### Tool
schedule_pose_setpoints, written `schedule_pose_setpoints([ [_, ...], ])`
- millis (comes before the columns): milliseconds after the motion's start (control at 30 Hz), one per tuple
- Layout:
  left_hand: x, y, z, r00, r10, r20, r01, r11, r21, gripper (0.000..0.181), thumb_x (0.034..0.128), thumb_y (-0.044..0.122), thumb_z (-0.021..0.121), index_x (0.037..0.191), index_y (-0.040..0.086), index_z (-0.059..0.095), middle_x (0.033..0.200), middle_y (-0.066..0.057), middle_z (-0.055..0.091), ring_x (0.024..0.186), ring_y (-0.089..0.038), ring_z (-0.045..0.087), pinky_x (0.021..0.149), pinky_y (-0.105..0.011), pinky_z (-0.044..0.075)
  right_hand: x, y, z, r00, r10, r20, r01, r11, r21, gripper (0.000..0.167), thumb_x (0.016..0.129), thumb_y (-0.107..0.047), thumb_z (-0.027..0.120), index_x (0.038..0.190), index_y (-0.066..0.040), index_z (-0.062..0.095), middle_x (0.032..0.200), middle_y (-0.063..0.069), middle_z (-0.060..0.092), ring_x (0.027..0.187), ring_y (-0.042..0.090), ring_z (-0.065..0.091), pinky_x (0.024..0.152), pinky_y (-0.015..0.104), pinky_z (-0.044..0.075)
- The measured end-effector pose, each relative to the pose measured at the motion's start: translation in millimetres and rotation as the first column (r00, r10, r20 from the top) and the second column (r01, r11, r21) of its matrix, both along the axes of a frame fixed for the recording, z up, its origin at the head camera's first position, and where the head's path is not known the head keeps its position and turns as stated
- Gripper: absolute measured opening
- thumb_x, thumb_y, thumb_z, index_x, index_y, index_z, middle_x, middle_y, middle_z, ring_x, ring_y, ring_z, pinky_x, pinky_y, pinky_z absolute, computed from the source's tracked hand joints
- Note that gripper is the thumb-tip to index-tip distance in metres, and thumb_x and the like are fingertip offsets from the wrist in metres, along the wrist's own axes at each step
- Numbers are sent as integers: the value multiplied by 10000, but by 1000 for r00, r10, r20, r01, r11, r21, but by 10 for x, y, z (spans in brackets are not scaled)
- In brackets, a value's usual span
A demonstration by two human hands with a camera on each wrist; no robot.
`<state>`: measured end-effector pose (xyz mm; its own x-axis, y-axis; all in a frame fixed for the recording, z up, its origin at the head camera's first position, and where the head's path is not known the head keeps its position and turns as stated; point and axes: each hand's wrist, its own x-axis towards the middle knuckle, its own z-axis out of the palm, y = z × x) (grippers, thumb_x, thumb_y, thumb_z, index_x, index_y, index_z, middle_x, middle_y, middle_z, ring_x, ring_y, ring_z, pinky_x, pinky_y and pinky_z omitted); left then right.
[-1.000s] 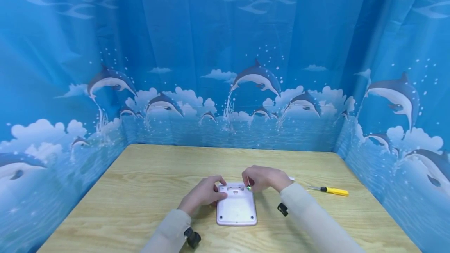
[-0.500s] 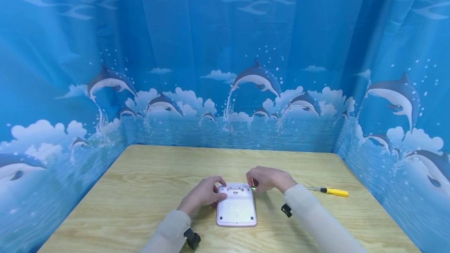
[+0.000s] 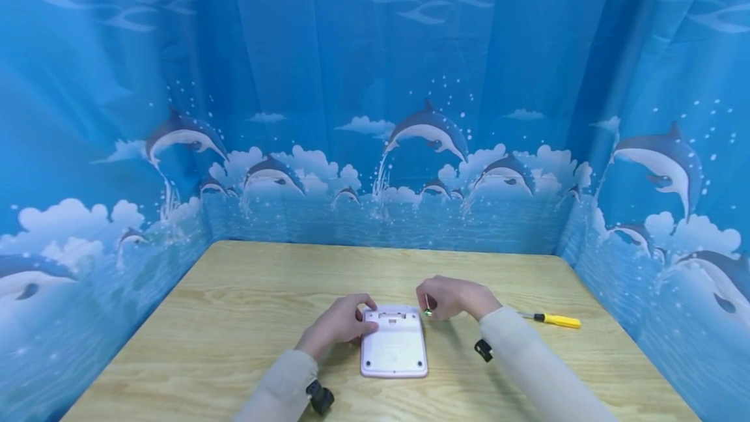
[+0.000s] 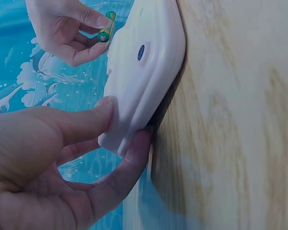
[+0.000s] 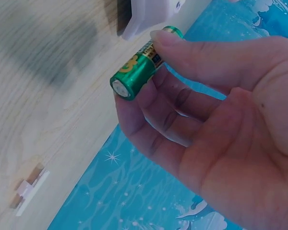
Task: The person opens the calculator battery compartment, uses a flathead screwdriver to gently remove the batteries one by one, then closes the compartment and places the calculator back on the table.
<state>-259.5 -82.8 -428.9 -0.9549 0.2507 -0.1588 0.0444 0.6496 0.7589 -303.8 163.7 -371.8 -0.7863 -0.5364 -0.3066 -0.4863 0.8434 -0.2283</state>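
Note:
A white calculator [image 3: 395,347] lies with its back up, its battery compartment [image 3: 392,316] uncovered at the far end. My left hand [image 3: 340,323] grips its far left corner, thumb on the back; in the left wrist view, a finger [image 4: 137,148] reaches under the edge. To the right of the calculator, my right hand [image 3: 451,297] pinches a green battery [image 5: 144,64] between thumb and fingers. One flat end of the battery faces the right wrist camera. Battery and calculator are apart. Inside the compartment, details are too small to tell.
A screwdriver [image 3: 556,320] with a yellow handle lies on the wooden table [image 3: 263,279] to the right, its tip partly behind the right sleeve. A small white plastic piece [image 5: 29,191] lies near the table's edge. A blue dolphin-print curtain [image 3: 375,83] surrounds the table.
My right hand has moved right, away from the calculator's far right corner, carrying the battery. My left hand and the calculator have stayed in place.

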Motion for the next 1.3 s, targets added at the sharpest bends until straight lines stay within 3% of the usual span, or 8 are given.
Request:
schedule_pose_setpoints([
  [467, 2, 2, 4, 1000, 3, 0, -3, 1000, -2, 296, 934, 152, 765, 1210, 106, 668, 846, -85, 625, 706, -212, 639, 628, -341, 569, 0, 86, 23, 999, -31, 34, 31, 999, -10, 203, 859, -3, 773, 932, -156, 659, 874, -23, 607, 798, 152, 542, 710, 330, 465],
  [733, 0, -5, -6, 1000, 2, 1, -2, 1000, -5, 298, 934, 163, 767, 1212, 114, 670, 843, -83, 626, 703, -212, 639, 620, -338, 564, -8, 138, 20, 1000, -15, 19, 15, 1000, -16, 224, 838, 43, 740, 927, -150, 668, 859, -31, 603, 787, 142, 540, 700, 314, 469],
  [1300, -1, -8, -7, 1000, -1, -2, 1, 1000, -9, 304, 932, 153, 768, 1216, 108, 668, 852, -87, 622, 709, -209, 629, 628, -338, 570, -7, 270, -39, 997, -61, 41, 62, 998, -14, 265, 818, 102, 724, 876, -147, 654, 850, 5, 610, 780, 167, 545, 679, 331, 456],
])
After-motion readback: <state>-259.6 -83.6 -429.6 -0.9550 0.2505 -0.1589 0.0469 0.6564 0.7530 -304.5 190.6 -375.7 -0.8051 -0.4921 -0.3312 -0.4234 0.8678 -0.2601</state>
